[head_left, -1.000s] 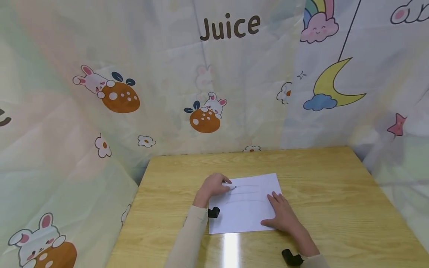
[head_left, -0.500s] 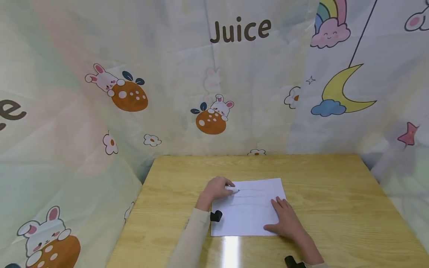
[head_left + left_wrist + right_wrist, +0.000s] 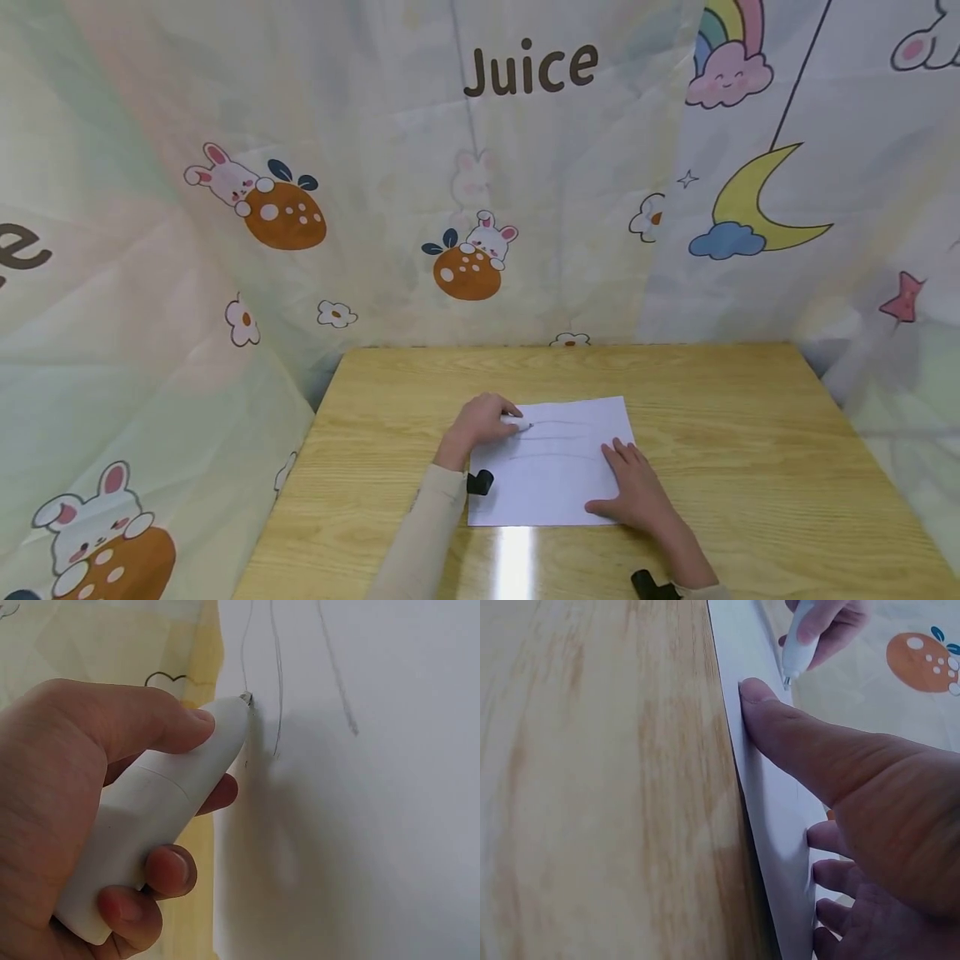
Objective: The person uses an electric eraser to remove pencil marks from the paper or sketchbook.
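On the wooden table (image 3: 720, 408) we see white paper (image 3: 543, 487) — at its ten o'clock the left hand (image 3: 482, 420) grasps a white pen (image 3: 161, 787) in curled fingers, while at three o'clock the right hand (image 3: 637, 490) rests — fingers spread.

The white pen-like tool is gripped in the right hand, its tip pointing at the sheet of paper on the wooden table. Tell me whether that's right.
Not quite: the left hand grips the white pen-like tool, as the left wrist view shows. Its tip does point at the sheet of paper on the wooden table.
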Demonstrator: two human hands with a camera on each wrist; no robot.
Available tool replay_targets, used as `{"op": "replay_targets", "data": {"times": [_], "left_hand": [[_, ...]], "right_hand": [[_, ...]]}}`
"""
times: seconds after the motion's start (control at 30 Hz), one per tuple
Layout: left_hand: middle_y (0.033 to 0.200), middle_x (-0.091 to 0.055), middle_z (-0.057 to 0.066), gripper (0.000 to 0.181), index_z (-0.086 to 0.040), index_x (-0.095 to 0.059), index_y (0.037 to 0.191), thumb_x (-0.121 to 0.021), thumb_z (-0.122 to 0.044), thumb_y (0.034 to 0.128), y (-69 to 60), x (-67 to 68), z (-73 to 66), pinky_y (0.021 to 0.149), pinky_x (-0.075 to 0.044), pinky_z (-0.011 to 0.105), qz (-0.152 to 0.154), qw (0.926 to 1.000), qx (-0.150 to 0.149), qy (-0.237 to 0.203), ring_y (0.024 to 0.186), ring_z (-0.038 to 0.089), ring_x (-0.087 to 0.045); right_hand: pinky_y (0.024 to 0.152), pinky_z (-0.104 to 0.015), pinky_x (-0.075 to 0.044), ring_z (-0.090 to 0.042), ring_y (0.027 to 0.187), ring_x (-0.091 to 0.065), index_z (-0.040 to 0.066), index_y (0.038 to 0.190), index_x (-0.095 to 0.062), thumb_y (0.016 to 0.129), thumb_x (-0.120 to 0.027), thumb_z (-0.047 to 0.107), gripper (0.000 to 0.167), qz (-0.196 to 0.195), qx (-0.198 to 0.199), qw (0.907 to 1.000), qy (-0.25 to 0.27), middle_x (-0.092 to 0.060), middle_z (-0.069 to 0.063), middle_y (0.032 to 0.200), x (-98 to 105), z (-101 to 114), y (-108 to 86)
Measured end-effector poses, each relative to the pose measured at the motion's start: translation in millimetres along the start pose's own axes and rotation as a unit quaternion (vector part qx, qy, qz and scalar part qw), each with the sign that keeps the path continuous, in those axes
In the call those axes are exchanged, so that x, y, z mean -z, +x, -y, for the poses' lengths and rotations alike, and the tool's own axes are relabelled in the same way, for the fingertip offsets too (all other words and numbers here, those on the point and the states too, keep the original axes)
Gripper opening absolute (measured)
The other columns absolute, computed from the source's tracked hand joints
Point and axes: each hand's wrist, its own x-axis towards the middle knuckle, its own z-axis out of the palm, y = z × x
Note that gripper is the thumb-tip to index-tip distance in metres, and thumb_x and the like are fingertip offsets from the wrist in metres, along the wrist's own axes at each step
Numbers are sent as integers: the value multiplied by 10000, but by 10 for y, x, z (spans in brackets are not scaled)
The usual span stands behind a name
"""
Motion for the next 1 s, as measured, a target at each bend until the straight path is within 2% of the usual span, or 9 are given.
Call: {"op": "replay_targets", "data": {"times": [0.27,0.43,0.6,0.87,1.0], "left_hand": [[1078,-693,-59,218,-232,-772,1056,-712,-298,856,18,-21,39,737,-466,286,-17,9999,163,4,822,62,-564],[1069,-695,-62,214,-228,-775,1045,-712,-305,855,33,-7,51,716,-466,288,-8,9999,95,-52,802,67,-559],[1038,-700,-79,196,-245,-781,1017,-730,-309,839,41,-9,95,718,-469,277,-26,9998,135,108,820,46,-575],[1050,-692,-83,209,-249,-776,1039,-711,-310,849,113,10,29,730,-472,274,104,9997,-199,-48,853,44,-581],[1041,-689,-89,207,-253,-774,1037,-714,-307,846,128,48,41,742,-475,281,131,9998,-86,78,870,50,-587]], "right_hand": [[1023,-644,-252,-538,1335,-248,-83,1401,-437,663,-850,493,1024,-18,-13,10000,-50,-348,-327,1449,2,29,-6],[1021,-646,-251,-536,1336,-241,-90,1401,-430,675,-844,489,1018,11,-12,10000,9,-344,-329,1450,2,57,-16],[1020,-648,-251,-539,1334,-242,-88,1395,-440,663,-852,486,1018,5,-104,9999,27,-346,-330,1448,4,57,-37],[1023,-649,-244,-533,1344,-229,-82,1404,-432,671,-855,467,1009,-20,-105,9999,114,-334,-323,1460,18,47,-26],[1028,-648,-239,-529,1348,-223,-79,1411,-425,675,-851,475,1015,0,-99,9999,129,-327,-318,1467,14,45,-9]]}}
